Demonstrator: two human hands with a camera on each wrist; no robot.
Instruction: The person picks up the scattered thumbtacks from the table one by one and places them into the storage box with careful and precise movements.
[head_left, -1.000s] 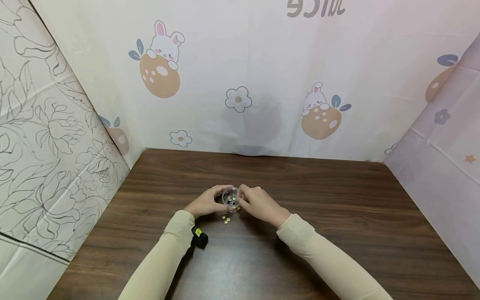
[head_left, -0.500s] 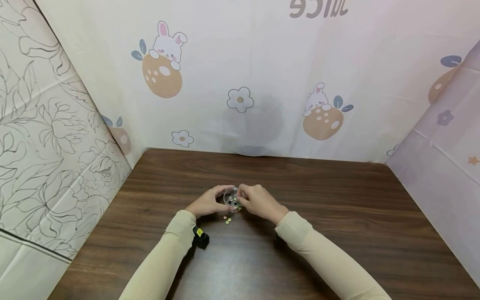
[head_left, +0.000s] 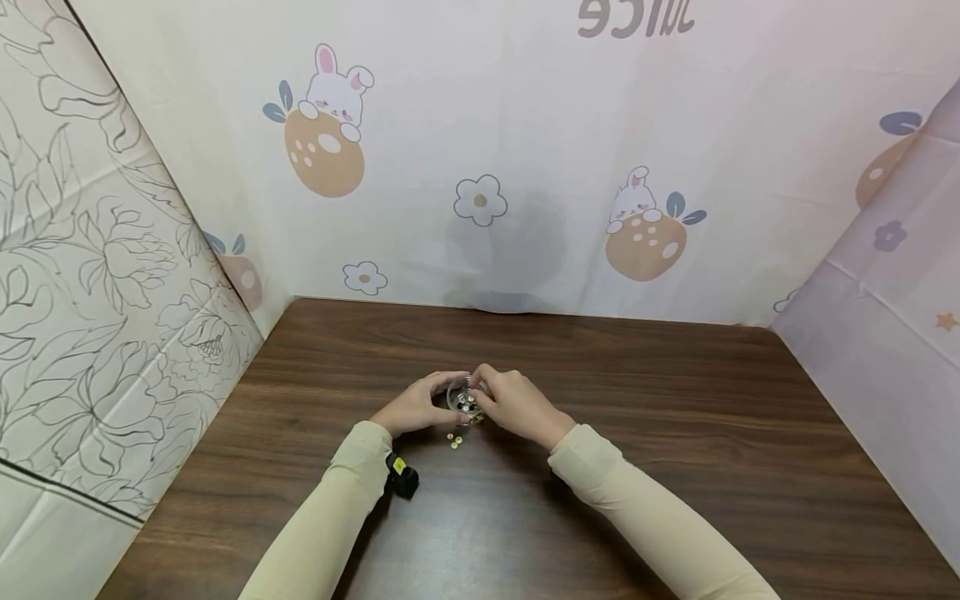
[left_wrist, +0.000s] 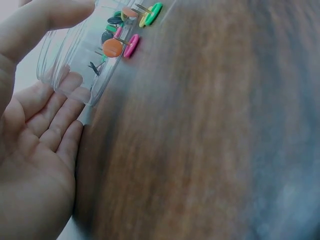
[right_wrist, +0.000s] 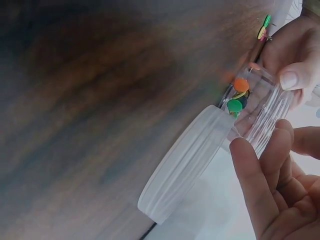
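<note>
A clear ribbed jar (head_left: pixel 463 398) with several coloured thumbtacks (left_wrist: pixel 112 47) inside stands on the table. My left hand (head_left: pixel 415 406) grips the jar's side between thumb and fingers. My right hand (head_left: pixel 517 406) is at the jar's mouth, its thumb and bent index finger by the rim. Whether anything sits between those fingertips is hidden. In the right wrist view a translucent white lid (right_wrist: pixel 182 167) lies beside the jar. Several loose thumbtacks (head_left: pixel 455 441) are on the tabletop on the near side of the jar. A pink thumbtack (left_wrist: pixel 131 46) lies just outside the jar's base.
The dark wooden table (head_left: pixel 675 392) stretches around both hands. A black device with a yellow mark (head_left: pixel 402 477) is at the left wrist. Patterned cloth (head_left: pixel 420 125) hangs behind the table and along both sides.
My right index finger has lifted slightly, and the gap between it and the thumb looks wider over the jar. My left hand keeps its hold on the jar, unmoved.
</note>
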